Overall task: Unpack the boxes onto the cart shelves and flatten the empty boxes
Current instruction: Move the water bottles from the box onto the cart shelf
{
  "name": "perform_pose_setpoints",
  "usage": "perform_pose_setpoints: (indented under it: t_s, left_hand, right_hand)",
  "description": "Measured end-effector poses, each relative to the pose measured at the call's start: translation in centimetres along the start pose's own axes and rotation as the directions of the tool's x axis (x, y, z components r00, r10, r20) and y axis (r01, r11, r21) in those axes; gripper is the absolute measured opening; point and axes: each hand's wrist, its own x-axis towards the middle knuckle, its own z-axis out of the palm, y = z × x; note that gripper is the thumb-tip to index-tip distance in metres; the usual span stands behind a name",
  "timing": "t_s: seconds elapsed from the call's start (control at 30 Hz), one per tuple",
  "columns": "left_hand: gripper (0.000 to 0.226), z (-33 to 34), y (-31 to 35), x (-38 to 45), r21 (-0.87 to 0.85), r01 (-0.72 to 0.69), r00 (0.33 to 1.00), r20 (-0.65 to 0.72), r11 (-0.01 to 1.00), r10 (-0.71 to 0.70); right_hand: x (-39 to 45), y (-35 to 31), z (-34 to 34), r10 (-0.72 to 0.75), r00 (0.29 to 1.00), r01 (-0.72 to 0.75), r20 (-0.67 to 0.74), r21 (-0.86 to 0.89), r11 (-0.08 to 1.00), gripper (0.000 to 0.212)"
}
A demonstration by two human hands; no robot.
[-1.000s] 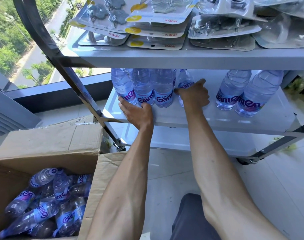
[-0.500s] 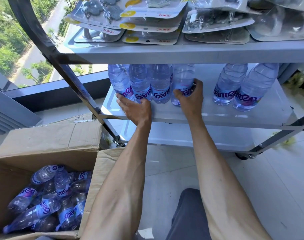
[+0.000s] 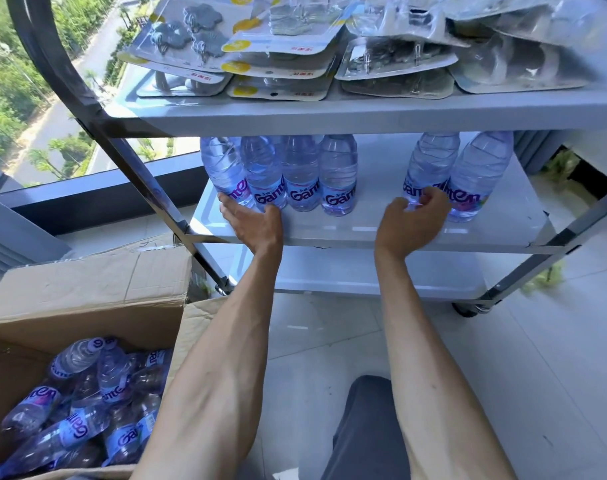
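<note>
Leftmost, the left hand [image 3: 252,220] is lying flat-fingered against the row of four bottles [image 3: 281,174]; rightward, the right hand [image 3: 413,220] is curling loosely toward a full bottle [image 3: 430,168], gripping nothing. Heavy, slick plastic: best taken mid-label.

You have one view only, from the camera on your head, so no second view shares any of the scene. It looks forward and steeply down along both forearms, wide-angle, bending the cart [image 3: 163,202] frame at the edges. It sits close: your arms fill the lower half, and your knee shows at the bottom edge between them. Your left hand [image 3: 252,220] and right hand [image 3: 411,221] lie near mid-frame at the middle shelf [image 3: 364,233]. Above the hands the top shelf [image 3: 364,116] is seen from over its front edge. Below and left of the left hand, the view looks straight down into the open box [image 3: 87,292].
</note>
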Motion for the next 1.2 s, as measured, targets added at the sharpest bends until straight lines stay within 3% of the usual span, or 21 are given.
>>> perform_pose_setpoints:
  t_s: [0.03, 0.2, 0.4, 0.6, 0.73, 1.0, 1.2]
  left_hand:
    - [0.095, 0.1, -0.1, 0.0, 0.004, -0.003, 1.000, -0.007, 1.000, 0.003]
    - [0.096, 0.4, -0.3, -0.2, 0.012, 0.009, 1.000, -0.008, 1.000, -0.009]
    - [0.097, 0.4, -0.4, -0.2, 0.016, 0.005, 1.000, -0.009, 1.000, -0.005]
    - [0.096, 0.4, -0.4, -0.2, 0.013, -0.014, 1.000, -0.024, 1.000, 0.015]
    - [0.094, 0.6, -0.3, -0.5, 0.044, -0.026, 0.999, -0.045, 0.999, 0.028]
    - [0.091, 0.6, 0.1, -0.7, 0.083, -0.026, 0.999, -0.043, 0.996, 0.029]
    - [0.092, 1.0, -0.1, -0.3, 0.091, -0.015, 0.997, -0.068, 0.996, 0.021]
  right_hand:
    - [0.6, 0.3, -0.5, 0.032, 0.998, -0.034, -0.053, -0.039, 0.999, 0.041]
    - [1.6, 1.3, -0.6, 0.078, 0.991, -0.055, 0.104, -0.207, 0.977, 0.067]
    - [3.0, 0.7, 1.0, 0.158, 0.987, -0.149, 0.004, -0.301, 0.942, 0.063]
    - [3.2, 1.5, 2.3, 0.147, 0.988, -0.128, 0.052, -0.269, 0.955, 0.066]
    - [3.6, 2.4, 2.6, 0.101, 0.978, -0.042, 0.185, -0.297, 0.954, 0.073]
    - [2.3, 0.3, 6.2, -0.006, 0.873, 0.114, 0.488, -0.191, 0.975, 0.036]
    - [3.5, 1.8, 5.5, -0.131, 0.746, 0.234, 0.653, -0.072, 0.970, 0.059]
